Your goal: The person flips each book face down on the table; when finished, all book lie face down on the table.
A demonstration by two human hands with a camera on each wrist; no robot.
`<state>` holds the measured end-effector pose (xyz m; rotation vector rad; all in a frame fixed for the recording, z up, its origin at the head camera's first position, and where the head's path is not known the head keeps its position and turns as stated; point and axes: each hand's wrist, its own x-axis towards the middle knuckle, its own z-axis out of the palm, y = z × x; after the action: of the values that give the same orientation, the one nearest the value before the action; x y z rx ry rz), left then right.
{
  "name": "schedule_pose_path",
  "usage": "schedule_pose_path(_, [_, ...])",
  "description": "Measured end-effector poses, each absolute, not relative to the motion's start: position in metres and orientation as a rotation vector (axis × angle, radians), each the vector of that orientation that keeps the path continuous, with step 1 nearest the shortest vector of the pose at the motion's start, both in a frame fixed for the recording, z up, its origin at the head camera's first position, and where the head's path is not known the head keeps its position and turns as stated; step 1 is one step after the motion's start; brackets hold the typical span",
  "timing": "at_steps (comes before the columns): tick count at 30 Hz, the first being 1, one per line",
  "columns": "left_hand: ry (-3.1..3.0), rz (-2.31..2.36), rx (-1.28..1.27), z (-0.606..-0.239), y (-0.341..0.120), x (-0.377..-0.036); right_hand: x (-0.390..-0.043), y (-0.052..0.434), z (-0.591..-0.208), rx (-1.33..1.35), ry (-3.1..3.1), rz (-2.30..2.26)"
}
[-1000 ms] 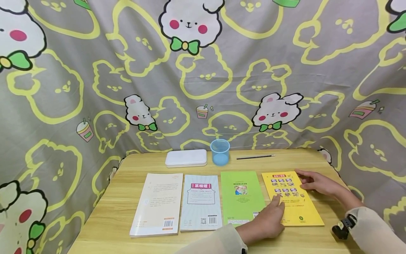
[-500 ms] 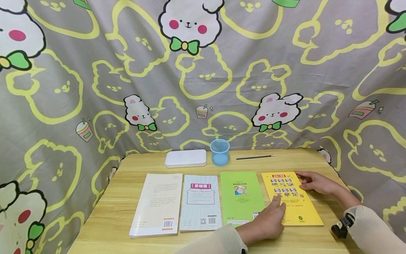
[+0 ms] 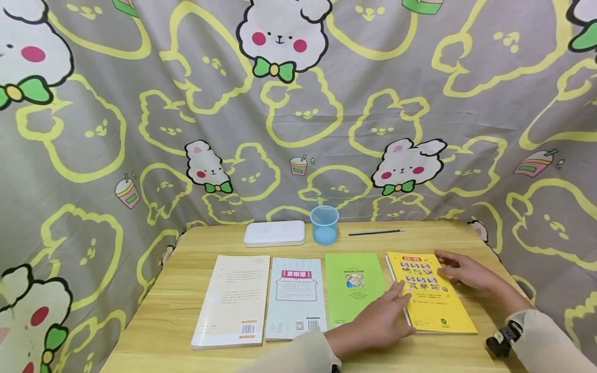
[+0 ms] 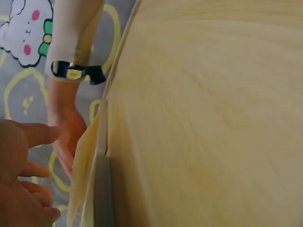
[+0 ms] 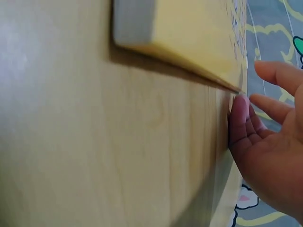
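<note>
A yellow book (image 3: 424, 295) lies at the right end of a row of books on the table. Along its left edge is my left hand (image 3: 373, 325), its fingers extended and spread close to the cover; the exact contact is hard to tell. My right hand (image 3: 471, 273) is at the upper right edge, fingertips beside the book. In the left wrist view, the left hand (image 4: 21, 175) shows separated fingers near the yellow book (image 4: 85, 163). The right wrist view has the right hand (image 5: 277, 146) loosely bent near a corner of the book (image 5: 199, 38).
Left of the yellow book lie a green book (image 3: 354, 290), a pale blue book (image 3: 295, 300) and a cream book (image 3: 233, 300). Behind them are a white case (image 3: 274, 233), a blue cup (image 3: 324, 225) and a dark pencil (image 3: 377, 232). A patterned curtain (image 3: 326, 129) surrounds the wooden table (image 3: 158, 321).
My left hand has shifted left, off the yellow cover, and a white strip now shows along the book's left edge. The right hand has barely moved. The view has shifted slightly.
</note>
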<state>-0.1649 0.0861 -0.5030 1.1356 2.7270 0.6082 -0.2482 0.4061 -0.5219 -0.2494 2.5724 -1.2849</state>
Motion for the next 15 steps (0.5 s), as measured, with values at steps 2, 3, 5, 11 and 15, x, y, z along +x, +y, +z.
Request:
schedule_pose_path(2, [2.727, 0.625, 1.137, -0.502, 0.077, -0.166, -0.247, 0.403, -0.522, -0.234, 2.630, -1.240])
schedule_pose_path(3, [2.727, 0.634, 1.136, -0.501, 0.073, -0.167, -0.246, 0.402, -0.522, -0.232, 2.666, -1.211])
schedule_pose_path(5, [2.730, 0.637, 1.130, -0.500, 0.065, -0.169, -0.244, 0.398, -0.521, -0.251, 2.744, -1.150])
schedule_pose_path(11, [2.770, 0.639, 1.079, -0.496, 0.035, -0.180, -0.239, 0.379, -0.517, -0.280, 3.032, -0.910])
schedule_pose_path(15, [2.794, 0.653, 1.041, -0.494, 0.011, -0.190, -0.239, 0.357, -0.509, -0.278, 3.138, -0.824])
